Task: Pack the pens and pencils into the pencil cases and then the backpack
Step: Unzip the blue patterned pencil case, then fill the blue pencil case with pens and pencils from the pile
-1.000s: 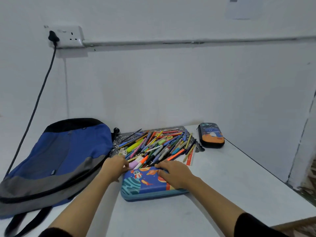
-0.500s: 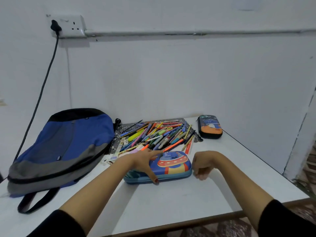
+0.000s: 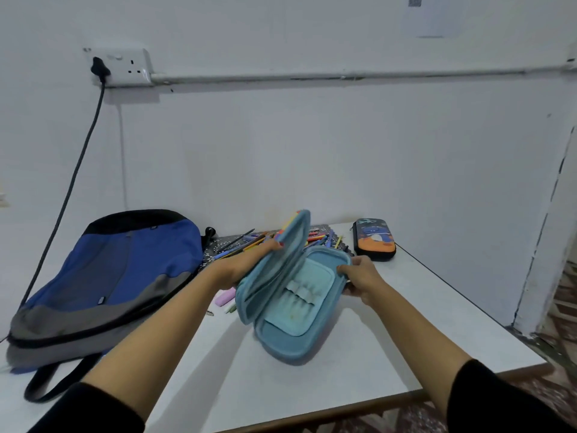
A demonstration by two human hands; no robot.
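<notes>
Blue pencil case point(image 3: 296, 310) – held open over the middle of the worktop point(image 3: 421, 323), between both hands. Its lid point(image 3: 274, 270) stands raised on the left side and its tray tilts toward the camera, showing a pale inner panel with a row of loops. The near end is low over the worktop; whether it touches cannot be told.

Left hand point(image 3: 243, 267): grip curled round the outer face of the lid, the fingers at its far edge.

Right hand point(image 3: 360, 279): grip pinching the far right rim of the tray, thumb on top and fingers beneath.

Pens and pencils point(image 3: 243, 245) – a loose heap at the far side of the worktop, just behind the open case and partly hidden by the lid. They lie on a dark patterned mat point(image 3: 215, 249). A pink item point(image 3: 225, 297) and a few stray pieces lie near the left side of the case; their kind cannot be told.

Second pencil case point(image 3: 374, 239): dark with an orange band, zipped, far right, apart from the heap.

Backpack point(image 3: 109, 276) – blue, grey and black, lying flat at the left of the worktop, one strap trailing toward the near edge.

Wall behind: a socket point(image 3: 128, 67) with a black plug, a cable point(image 3: 71, 182) hanging down behind the backpack, and a pipe point(image 3: 343, 77) running right.
</notes>
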